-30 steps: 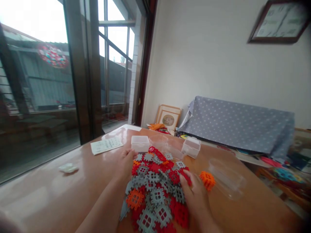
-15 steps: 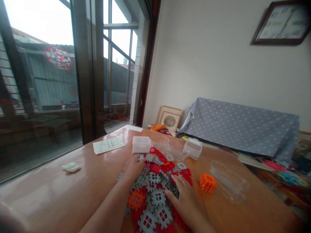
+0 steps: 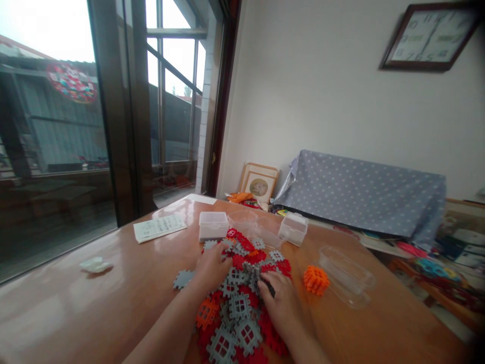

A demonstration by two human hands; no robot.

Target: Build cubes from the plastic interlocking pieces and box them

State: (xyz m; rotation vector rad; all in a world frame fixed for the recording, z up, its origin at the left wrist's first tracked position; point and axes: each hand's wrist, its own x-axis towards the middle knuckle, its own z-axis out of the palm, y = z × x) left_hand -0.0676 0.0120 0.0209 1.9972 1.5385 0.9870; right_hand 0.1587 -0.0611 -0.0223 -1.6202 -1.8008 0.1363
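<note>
A heap of interlocking plastic building pieces lies on the table before me. Grey window-shaped pieces [image 3: 239, 306] sit on top of red pieces [image 3: 275, 337], with an orange piece [image 3: 206, 313] at the near left. My right hand [image 3: 282, 298] is closed at the heap's right side, thumb and fingers around a small stack of grey building pieces [image 3: 253, 274], partly hidden by the fingers. My left hand [image 3: 214, 265] reaches over the far left part with bent fingers close together; whatever is in them is hidden. A flat grey piece [image 3: 184, 279] lies beside its wrist.
An orange block of stacked pieces [image 3: 316, 280] and a clear plastic container [image 3: 346, 277] lie to the right. Two translucent boxes [image 3: 213, 225] [image 3: 293, 229] stand behind the heap. A written paper [image 3: 160, 228] and a crumpled white wrapper [image 3: 96, 265] lie left.
My right hand has gone from spread fingers over the heap to closing on the grey stack, which is now raised edge-on. The left hand's fingers have curled in. The view has turned slightly right.
</note>
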